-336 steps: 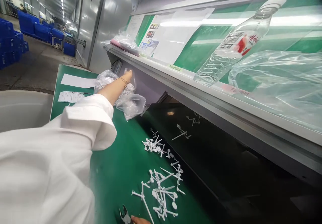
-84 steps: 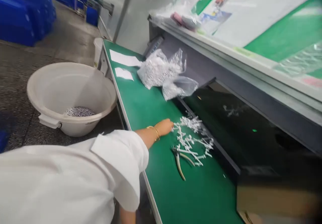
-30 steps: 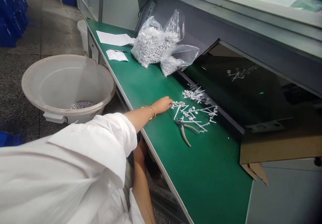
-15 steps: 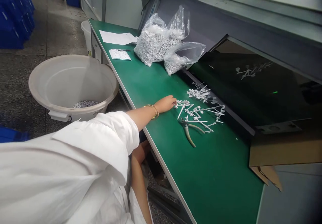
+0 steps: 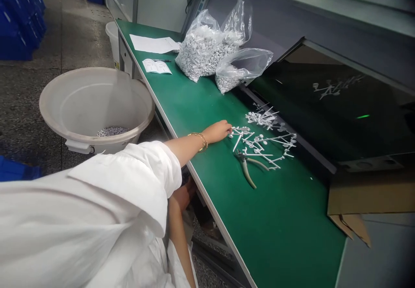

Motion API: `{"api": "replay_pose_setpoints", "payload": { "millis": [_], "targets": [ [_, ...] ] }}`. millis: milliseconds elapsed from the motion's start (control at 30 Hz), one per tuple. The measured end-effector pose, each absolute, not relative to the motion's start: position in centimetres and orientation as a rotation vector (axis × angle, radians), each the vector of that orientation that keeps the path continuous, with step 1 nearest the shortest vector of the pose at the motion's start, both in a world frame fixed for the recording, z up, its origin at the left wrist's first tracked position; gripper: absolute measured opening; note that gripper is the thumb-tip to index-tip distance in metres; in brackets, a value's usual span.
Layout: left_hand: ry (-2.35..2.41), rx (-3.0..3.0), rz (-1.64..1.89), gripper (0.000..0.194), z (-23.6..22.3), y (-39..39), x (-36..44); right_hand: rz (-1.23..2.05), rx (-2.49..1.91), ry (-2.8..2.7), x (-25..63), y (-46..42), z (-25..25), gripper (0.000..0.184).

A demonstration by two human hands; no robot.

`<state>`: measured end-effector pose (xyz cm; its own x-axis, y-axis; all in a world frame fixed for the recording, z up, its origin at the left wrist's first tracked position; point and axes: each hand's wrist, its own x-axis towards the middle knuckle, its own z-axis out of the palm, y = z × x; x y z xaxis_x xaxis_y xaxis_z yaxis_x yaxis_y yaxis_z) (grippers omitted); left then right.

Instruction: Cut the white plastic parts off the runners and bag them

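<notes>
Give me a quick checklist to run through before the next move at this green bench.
1. Left hand at the white plastic runners: ok, fingertips at their near end.
2. Side cutters within reach: ok, lying beside the runners on the green bench mat, not held.
3. Right hand free: cannot tell, mostly hidden below the bench edge.
4. Basin in place: ok, on the floor beside the bench, small white parts inside.
5. Clear plastic bags apart from the runners: ok.

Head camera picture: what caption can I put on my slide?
A left hand touches white plastic runners beside pliers on a green bench.
</notes>
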<state>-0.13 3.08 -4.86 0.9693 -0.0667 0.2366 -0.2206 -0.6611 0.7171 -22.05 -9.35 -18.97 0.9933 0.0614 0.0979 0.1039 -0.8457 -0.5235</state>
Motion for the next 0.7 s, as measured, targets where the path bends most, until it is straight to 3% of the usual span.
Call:
{"api": "replay_pose_setpoints", "payload": {
  "millis": [300, 567, 700],
  "targets": [
    [-0.2, 2.269, 0.244, 0.024, -5.1, 3.0, 0.0, -0.315, -2.33, -0.427, -23.5, -12.7, -19.7, 0.026],
    [-0.199, 2.269, 0.236, 0.023, -4.9, 3.0, -0.2, -0.26, -2.383, -0.193, -21.6, -12.7, -19.9, 0.049],
    [-0.189, 2.254, 0.242, 0.023, -4.9, 3.0, -0.1, -0.27, -2.356, -0.214, -20.0, -12.8, -20.1, 0.05]
  ]
}}
